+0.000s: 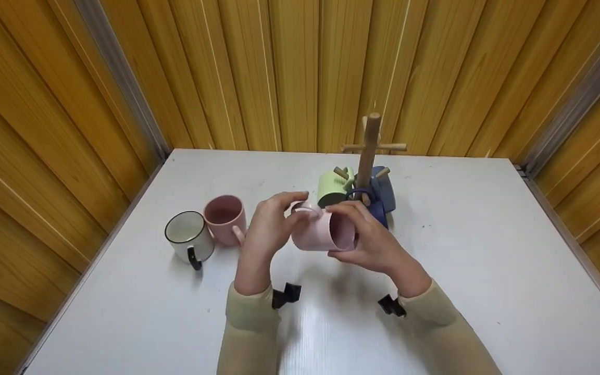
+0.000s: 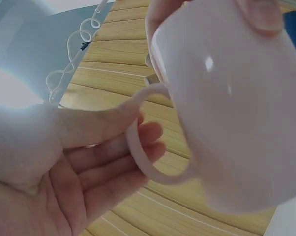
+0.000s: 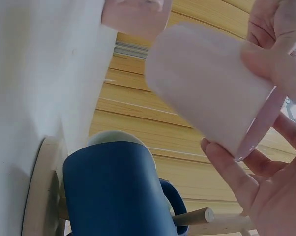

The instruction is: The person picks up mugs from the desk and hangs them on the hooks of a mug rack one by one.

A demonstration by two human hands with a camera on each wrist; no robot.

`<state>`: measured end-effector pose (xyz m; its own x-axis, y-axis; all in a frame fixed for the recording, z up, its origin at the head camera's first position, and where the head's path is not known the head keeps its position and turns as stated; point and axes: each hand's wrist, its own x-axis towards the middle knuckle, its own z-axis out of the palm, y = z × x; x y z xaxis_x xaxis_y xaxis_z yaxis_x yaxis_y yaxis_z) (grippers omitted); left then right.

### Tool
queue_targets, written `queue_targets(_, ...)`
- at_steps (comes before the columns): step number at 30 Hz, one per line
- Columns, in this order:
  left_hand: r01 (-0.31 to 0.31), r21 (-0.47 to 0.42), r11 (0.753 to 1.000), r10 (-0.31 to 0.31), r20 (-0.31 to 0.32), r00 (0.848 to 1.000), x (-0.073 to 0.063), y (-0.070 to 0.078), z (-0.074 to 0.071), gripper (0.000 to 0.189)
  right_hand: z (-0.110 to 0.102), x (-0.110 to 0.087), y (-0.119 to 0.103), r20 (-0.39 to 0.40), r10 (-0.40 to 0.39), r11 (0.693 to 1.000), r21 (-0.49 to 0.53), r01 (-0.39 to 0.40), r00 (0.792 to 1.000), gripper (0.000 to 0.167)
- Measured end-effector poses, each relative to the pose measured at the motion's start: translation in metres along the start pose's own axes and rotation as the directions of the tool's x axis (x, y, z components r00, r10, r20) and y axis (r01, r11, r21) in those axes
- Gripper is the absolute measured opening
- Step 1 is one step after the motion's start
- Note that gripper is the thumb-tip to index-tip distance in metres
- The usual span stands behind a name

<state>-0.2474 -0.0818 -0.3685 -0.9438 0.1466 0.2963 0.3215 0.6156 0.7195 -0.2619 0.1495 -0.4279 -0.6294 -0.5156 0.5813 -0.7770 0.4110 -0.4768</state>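
A pale pink mug [image 1: 311, 237] is held above the table, tipped on its side with its mouth toward the right. My left hand [image 1: 267, 229] pinches its handle between thumb and fingers; the left wrist view shows the thumb on the handle loop [image 2: 145, 169]. At the open end, my right hand [image 1: 378, 244] grips the mug by its rim, thumb on one side and fingers on the other, as the right wrist view shows. Just behind the hands stands a wooden mug rack [image 1: 367, 156], carrying a light green mug [image 1: 331, 187] and a dark blue mug [image 3: 113, 191].
Left of the hands, a white mug [image 1: 201, 247] with a black rim and handle stands upright beside a darker pink mug [image 1: 222, 229]. A grey-blue mug [image 1: 385, 191] is at the rack's right side. Wood-patterned walls [image 1: 295, 73] border the white table [image 1: 487, 250].
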Motion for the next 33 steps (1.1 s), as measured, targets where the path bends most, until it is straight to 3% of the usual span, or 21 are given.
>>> queue_targets(4,0.145,-0.074,0.987,-0.145,0.006,0.989,0.004,-0.005,-0.001,0.046,-0.002,0.002,-0.003,-0.087,0.023,0.997,0.069,-0.017,0.996,0.088)
queue_targets(7,0.265,-0.1,0.959,-0.261,0.049,0.964,0.007,-0.008,-0.001,0.041,-0.003,0.003,-0.007,-0.15,0.077,0.993,0.105,-0.062,0.986,0.088)
queue_targets(11,0.349,-0.158,0.924,-0.341,0.079,0.937,0.01,-0.013,0.001,0.035,-0.004,0.008,-0.009,-0.2,0.199,0.974,0.152,-0.17,0.959,0.086)
queue_targets(12,0.353,-0.188,0.917,-0.344,0.078,0.936,0.011,-0.014,0.002,0.033,-0.005,0.009,-0.009,-0.208,0.231,0.966,0.163,-0.199,0.95,0.086)
queue_targets(14,0.317,-0.268,0.91,-0.314,0.054,0.948,0.014,-0.016,0.006,0.031,-0.008,0.014,-0.008,-0.22,0.291,0.951,0.177,-0.255,0.931,0.087)
queue_targets(18,0.202,-0.411,0.889,-0.247,-0.06,0.967,0.022,-0.018,0.021,0.03,-0.016,0.027,-0.004,-0.243,0.367,0.925,0.2,-0.324,0.898,0.088)
queue_targets(23,0.086,-0.511,0.855,-0.196,-0.166,0.967,0.03,-0.018,0.04,0.032,-0.025,0.04,0.006,-0.263,0.436,0.894,0.233,-0.382,0.86,0.089)
queue_targets(28,0.026,-0.544,0.839,-0.136,-0.163,0.977,0.034,-0.02,0.055,0.038,-0.03,0.044,0.017,-0.269,0.478,0.875,0.229,-0.426,0.836,0.088)
queue_targets(33,0.029,-0.605,0.795,-0.115,-0.103,0.988,0.038,-0.026,0.066,0.041,-0.032,0.043,0.025,-0.274,0.487,0.871,0.221,-0.439,0.829,0.088)
